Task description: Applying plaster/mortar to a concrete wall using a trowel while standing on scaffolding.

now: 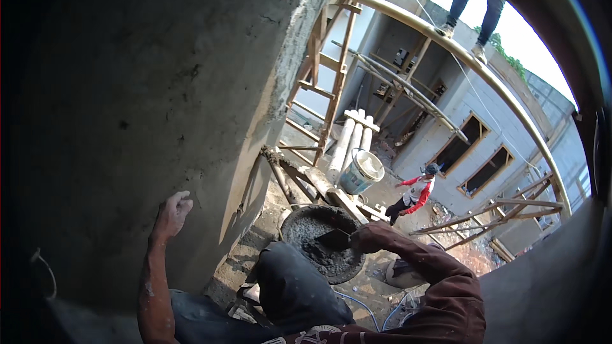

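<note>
1. At the lower left of the frame we hold our left hand (173,213) up before the grey plastered wall (172,83). Its fingers are loosely bent, partly open, with nothing seen in them; we cannot tell whether they touch the wall.
2. Near the lower middle, our right hand (373,237) has its fingers closed around the handle end of a trowel (333,239); the grip hides the handle.
3. The trowel's dark blade points left over the wet grey mortar (305,230); we cannot tell how deep it sits.
4. The mortar lies in a round dark basin (305,209) at the lower centre, just beyond our bent knee (293,280).
5. Above the basin we see a pale bucket (361,173) and, beside it, long whitish poles (347,140).
6. Right of the bucket stands a co-worker (417,192) in red and white.
7. At the upper right, another person's legs (470,3) stand on a long pole (408,17) that looks curved to us.
</note>
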`<act>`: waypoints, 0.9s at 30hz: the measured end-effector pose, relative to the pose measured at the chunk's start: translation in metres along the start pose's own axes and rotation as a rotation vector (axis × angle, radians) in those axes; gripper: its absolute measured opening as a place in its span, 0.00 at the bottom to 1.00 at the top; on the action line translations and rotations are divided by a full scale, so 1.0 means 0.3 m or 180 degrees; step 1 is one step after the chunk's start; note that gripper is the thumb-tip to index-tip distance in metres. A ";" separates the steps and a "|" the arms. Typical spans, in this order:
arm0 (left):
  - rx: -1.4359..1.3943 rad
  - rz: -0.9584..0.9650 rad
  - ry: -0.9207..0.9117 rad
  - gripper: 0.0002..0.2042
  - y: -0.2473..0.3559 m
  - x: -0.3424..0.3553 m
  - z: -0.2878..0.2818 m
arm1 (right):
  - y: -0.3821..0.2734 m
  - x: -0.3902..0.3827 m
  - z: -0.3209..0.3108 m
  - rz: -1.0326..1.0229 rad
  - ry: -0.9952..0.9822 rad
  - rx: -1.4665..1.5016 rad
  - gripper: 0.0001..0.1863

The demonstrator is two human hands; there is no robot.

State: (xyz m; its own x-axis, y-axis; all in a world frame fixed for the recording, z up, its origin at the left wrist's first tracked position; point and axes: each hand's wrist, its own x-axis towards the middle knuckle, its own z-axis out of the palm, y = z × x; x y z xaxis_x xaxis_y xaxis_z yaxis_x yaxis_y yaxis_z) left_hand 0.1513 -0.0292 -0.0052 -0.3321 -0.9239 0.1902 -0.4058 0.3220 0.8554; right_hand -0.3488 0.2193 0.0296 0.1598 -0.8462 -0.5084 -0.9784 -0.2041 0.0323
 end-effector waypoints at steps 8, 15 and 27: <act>-0.0194 0.0684 -0.0269 0.23 -0.027 0.126 0.195 | -0.191 -0.038 -0.001 0.0744 -0.0066 0.0116 0.21; 0.0287 0.0326 -0.0950 0.23 -0.003 0.002 0.109 | 0.082 0.047 0.131 0.0407 -0.0599 -0.0061 0.14; 0.0471 0.0020 -0.0715 0.19 0.132 -0.010 0.058 | -0.069 0.204 0.341 0.0529 -0.0551 0.0150 0.13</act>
State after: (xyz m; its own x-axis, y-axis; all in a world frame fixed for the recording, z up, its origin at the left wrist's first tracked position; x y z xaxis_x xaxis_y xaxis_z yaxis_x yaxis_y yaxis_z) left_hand 0.1214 -0.0101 0.0196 -0.5090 -0.8580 0.0695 -0.5177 0.3696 0.7716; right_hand -0.3322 0.2222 -0.0902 -0.0249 -0.7685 -0.6393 -0.9951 -0.0425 0.0898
